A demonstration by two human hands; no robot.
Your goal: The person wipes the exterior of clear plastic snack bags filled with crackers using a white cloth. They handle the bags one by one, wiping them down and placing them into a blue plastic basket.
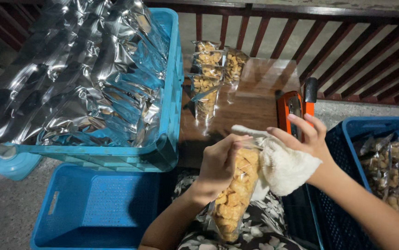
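Above the lap: left hand (219,162) gripping a snack bag (234,194) near its top; right hand (307,138), fingers half spread, pressing a white cloth (283,167) against it. Could slip and spill snacks if that grip loosens mid-wipe.

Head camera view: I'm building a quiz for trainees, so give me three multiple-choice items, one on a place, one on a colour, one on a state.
1. Where do the filled clear snack pouches stand?
A wooden table
B floor
C lap

2. What colour is the crate of silver foil bags?
A red
B blue
C green

3. What does the left hand grip?
A nothing
B orange sealer
C clear pouch of fried snacks

A: they stand on the brown tabletop.
B: its rim is blue.
C: fingers pinch the pouch's top while the right hand holds a white cloth.
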